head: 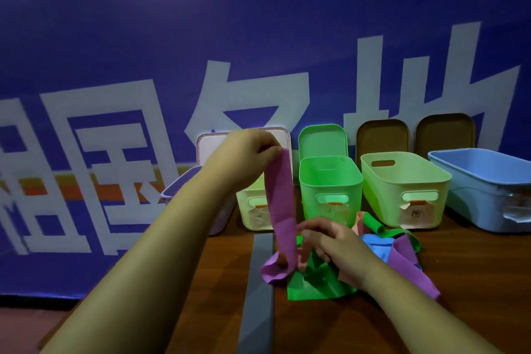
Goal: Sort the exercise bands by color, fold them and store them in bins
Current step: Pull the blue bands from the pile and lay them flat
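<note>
Two grips, head view: both are seen over the desk (pixel 373 325), in front of the bright green bin (pixel 330 181).
Left grip (pixel 253 152): closed in a pinch on the top end of the purple band (pixel 281 210), held high to the left of the bright green bin, about level with its rim.
Right grip (pixel 330 238): fingers are curled low in front of the bright green bin, at the band's right edge. Whether the band is actually pinched cannot be told.
Purple band: it hangs nearly straight from the left grip. Its lower end lies crumpled on the desk, in front and left of the bright green bin.
Pile: a green band (pixel 313 282), a blue band (pixel 376 244) and a second purple band (pixel 408 261) are tangled in front of the bright green bin, partly under the right grip.
Bins: two more stand left of the bright green bin and two right of it. Their front labels are too blurred to be read.
Step in hand: judged to be the drawing-out of one band before folding.
Done well: the crumpled tail should be lifted clear of the pile first, so that no other colour is dragged along. The band should then be smoothed flat between the grips, its ends matched, and halved.
Risk: the material looks limp and clingy, so the green band may be carried up with it.
</note>
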`<state>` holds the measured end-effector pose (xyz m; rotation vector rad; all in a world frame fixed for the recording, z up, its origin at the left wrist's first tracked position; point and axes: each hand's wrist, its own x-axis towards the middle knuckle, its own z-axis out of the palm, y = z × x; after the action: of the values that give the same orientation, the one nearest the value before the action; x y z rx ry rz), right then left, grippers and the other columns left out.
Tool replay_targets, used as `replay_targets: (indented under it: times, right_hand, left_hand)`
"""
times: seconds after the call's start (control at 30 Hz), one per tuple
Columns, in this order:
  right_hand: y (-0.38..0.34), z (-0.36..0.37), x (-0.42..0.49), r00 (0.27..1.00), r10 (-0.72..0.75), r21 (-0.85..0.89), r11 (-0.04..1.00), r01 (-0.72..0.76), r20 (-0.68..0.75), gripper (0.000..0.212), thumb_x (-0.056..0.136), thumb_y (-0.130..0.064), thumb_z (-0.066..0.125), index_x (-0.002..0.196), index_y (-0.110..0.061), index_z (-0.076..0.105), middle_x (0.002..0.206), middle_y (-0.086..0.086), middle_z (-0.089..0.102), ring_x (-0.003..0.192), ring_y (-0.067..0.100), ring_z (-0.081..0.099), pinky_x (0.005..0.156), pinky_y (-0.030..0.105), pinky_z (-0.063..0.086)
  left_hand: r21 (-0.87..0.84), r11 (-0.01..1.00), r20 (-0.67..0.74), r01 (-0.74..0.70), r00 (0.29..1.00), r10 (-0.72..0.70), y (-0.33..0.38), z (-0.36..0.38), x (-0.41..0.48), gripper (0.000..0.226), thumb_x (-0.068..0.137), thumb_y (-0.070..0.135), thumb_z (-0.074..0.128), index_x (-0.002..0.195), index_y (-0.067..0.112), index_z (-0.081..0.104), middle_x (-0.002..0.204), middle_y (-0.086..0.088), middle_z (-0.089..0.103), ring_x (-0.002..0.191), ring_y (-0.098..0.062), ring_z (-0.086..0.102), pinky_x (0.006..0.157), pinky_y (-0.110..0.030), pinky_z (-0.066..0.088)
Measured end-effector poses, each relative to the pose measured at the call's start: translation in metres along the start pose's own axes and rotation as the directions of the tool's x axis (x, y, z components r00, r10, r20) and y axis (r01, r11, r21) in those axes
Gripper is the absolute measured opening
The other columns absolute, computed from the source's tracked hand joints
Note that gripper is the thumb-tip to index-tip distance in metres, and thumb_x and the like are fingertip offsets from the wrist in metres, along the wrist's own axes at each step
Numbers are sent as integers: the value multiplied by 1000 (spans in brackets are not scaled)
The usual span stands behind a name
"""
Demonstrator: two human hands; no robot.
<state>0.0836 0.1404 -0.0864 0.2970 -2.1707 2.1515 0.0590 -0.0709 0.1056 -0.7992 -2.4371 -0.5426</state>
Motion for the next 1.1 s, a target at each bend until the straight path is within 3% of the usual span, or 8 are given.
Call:
replay_targets:
  times: [0.1,0.17,0.27,0.43,0.6,0.73,0.93,1.1]
  right_hand:
    - [-20,4,2,1000,-25,-64,998,25,-11,13,98,-25,76,109,-30,80,105,-3,78,89,9,75,78,27,60]
    - [-33,6,6,996,-77,-172,983,69,-44,15,97,-30,78,111,-36,79,113,-5,77,105,18,74,98,42,60]
    - [-47,10,13,993,-105,-150,984,96,-53,26,92,-34,83,117,-39,75,119,-3,74,109,25,73,104,48,58]
    - [-58,21,7,994,-71,-79,994,78,86,32,97,-28,78,128,-30,71,121,-1,77,105,12,76,85,21,59]
    - [-40,26,1,996,36,-42,999,-32,87,22,100,-20,75,122,-19,75,110,1,82,99,19,77,84,31,59]
    - [-29,26,-3,993,75,-119,991,-64,87,19,101,-19,73,120,-20,76,110,1,82,107,22,78,100,40,59]
    - [-28,27,-14,996,73,-173,983,-65,45,18,103,-17,69,120,-22,74,101,4,82,79,19,70,71,33,56]
    - [-20,26,-17,993,108,-65,992,-105,39,26,103,-18,70,129,-21,69,105,3,82,88,21,76,76,36,57]
  left_hand:
    - [20,999,-59,-35,998,37,4,-21,8,25,109,30,56,115,16,75,105,2,71,93,-16,62,79,-32,48]
    - [8,999,-90,-38,995,39,6,-32,11,22,108,29,57,115,18,75,102,5,68,94,-14,61,77,-28,43]
    - [-24,999,-119,-24,993,21,9,-44,15,21,108,29,58,113,20,75,102,4,71,93,-17,64,80,-34,52]
    - [-100,995,-159,-3,987,-13,17,-55,17,22,108,29,59,115,18,77,100,2,74,89,-16,67,81,-33,56]
    - [-153,988,-178,26,982,-54,16,-55,15,22,107,29,60,113,15,77,97,-2,75,91,-21,70,83,-44,61]
    - [-211,975,-175,63,979,-101,11,-53,13,23,109,28,57,110,15,75,95,-3,74,82,-21,70,72,-36,63]
    - [-313,942,-222,124,954,-199,5,-56,11,22,110,23,57,108,11,75,88,-7,75,69,-23,73,58,-21,59]
    - [-407,896,-188,174,945,-269,-3,-59,8,19,110,21,57,109,9,71,90,-12,74,70,-22,73,55,-18,58]
